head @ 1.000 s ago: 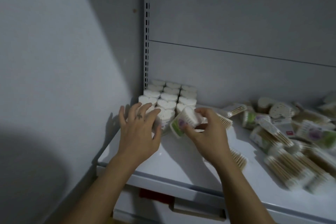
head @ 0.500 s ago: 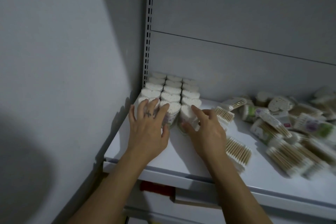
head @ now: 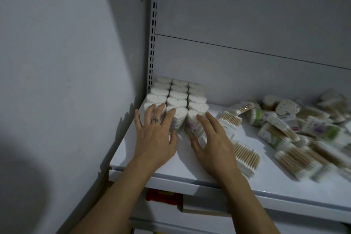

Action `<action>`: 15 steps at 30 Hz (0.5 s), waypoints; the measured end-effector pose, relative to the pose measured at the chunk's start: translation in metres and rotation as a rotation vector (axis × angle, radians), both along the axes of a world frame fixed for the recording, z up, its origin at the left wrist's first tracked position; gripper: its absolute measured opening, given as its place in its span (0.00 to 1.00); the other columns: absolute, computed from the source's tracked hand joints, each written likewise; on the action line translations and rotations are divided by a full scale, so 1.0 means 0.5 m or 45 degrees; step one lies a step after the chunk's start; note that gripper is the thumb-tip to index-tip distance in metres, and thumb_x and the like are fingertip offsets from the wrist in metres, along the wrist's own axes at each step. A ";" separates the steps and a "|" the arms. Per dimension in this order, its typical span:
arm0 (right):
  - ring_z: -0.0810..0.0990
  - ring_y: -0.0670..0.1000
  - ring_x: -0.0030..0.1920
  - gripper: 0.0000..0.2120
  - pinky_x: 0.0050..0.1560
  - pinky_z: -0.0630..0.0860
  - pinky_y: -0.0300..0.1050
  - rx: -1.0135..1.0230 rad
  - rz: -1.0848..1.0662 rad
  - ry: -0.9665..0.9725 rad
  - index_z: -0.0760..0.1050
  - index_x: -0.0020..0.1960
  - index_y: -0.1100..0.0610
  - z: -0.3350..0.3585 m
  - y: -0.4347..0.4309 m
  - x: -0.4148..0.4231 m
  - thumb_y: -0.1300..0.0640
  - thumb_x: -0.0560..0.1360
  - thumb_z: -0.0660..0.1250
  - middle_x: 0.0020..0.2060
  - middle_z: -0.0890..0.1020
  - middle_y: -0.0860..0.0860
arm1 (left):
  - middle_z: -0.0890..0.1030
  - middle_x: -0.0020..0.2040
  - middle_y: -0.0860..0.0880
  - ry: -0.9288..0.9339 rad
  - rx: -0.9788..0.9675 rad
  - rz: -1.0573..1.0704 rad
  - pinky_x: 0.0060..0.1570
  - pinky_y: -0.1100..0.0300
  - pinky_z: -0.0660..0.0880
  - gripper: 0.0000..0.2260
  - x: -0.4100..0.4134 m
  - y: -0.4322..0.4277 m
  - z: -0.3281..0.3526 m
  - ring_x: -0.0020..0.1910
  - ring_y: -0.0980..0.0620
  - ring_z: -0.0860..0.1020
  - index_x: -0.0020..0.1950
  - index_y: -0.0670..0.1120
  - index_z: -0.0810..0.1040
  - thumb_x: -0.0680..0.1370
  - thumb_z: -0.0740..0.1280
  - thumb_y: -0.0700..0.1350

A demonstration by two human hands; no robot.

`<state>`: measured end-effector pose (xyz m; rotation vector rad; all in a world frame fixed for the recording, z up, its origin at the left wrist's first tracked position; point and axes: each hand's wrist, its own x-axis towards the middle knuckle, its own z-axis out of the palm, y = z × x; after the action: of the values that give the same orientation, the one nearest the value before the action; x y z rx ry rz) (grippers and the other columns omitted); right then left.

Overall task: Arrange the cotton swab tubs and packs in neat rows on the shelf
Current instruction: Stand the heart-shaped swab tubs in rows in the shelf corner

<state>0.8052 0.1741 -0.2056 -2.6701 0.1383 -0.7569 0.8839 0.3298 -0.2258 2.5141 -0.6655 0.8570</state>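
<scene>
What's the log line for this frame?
step: aligning rows | left hand: presses front tubs | right hand: touches front-right tub | loose packs: heaped at right

Readable text: none; no word, brand or number resolves in this view.
Front tubs (head: 192, 128): purple flower print on the clear wall; any lettering is too small to read.
Loose packs (head: 321, 129): green and purple label panels facing up; the print is blurred and unreadable.
White-and-red label (head: 290, 122): lies on a pack in the pile at the right; a red patch is visible, its characters too small to read.
Left hand (head: 153, 138): small dark cross-shaped mark on the back of one finger; not a letter or number.
Red box (head: 163, 196): sits under the shelf (head: 190, 167); yellowish marks along its top edge, unreadable.
</scene>
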 end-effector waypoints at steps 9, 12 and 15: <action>0.69 0.54 0.70 0.20 0.64 0.70 0.49 0.125 0.125 0.137 0.64 0.73 0.46 0.030 -0.030 0.012 0.53 0.81 0.57 0.77 0.55 0.46 | 0.70 0.71 0.45 0.052 0.092 0.025 0.69 0.31 0.55 0.27 -0.006 -0.005 0.006 0.71 0.42 0.62 0.69 0.51 0.66 0.71 0.64 0.54; 0.63 0.55 0.73 0.23 0.68 0.67 0.52 0.090 0.208 0.160 0.59 0.75 0.44 0.029 -0.042 0.009 0.52 0.81 0.58 0.78 0.54 0.48 | 0.68 0.72 0.45 0.091 0.139 0.069 0.70 0.31 0.54 0.28 -0.016 -0.007 0.014 0.73 0.41 0.61 0.71 0.51 0.65 0.71 0.63 0.56; 0.57 0.52 0.75 0.29 0.71 0.63 0.52 0.063 0.197 0.113 0.53 0.77 0.42 0.039 -0.066 -0.011 0.47 0.79 0.61 0.78 0.55 0.48 | 0.68 0.72 0.44 0.068 0.065 0.069 0.71 0.33 0.53 0.27 -0.042 -0.022 0.032 0.73 0.41 0.61 0.70 0.49 0.66 0.73 0.59 0.57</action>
<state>0.7999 0.1408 -0.1861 -2.6316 -0.0264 -0.5793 0.8630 0.3186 -0.2100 2.6021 -0.6114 0.7977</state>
